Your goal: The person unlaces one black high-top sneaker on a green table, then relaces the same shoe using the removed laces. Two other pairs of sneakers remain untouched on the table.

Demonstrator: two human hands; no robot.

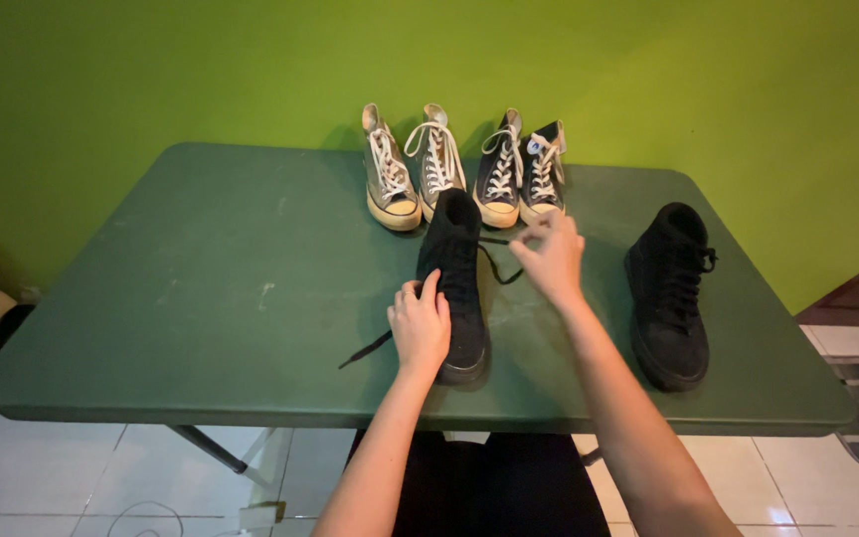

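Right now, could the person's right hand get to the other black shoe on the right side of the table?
Probably yes. The right hand is pulling a lace of the middle black shoe, and only bare green table lies between it and the other black shoe. It would have to drop the lace first.

Table [201, 298]: smooth matt green top, plastic in look, with pale scuffs. Black shoe [457, 288] under the hands: matt cloth upper, black cord lace [365, 350], slightly glossy rubber toe. Second black shoe [670, 298]: the same matt finish. Four sneakers [464, 169]: canvas uppers, white woven laces, smooth cream rubber toe caps. Wall [151, 70]: matt green paint. Floor [52, 477]: glossy white tile.
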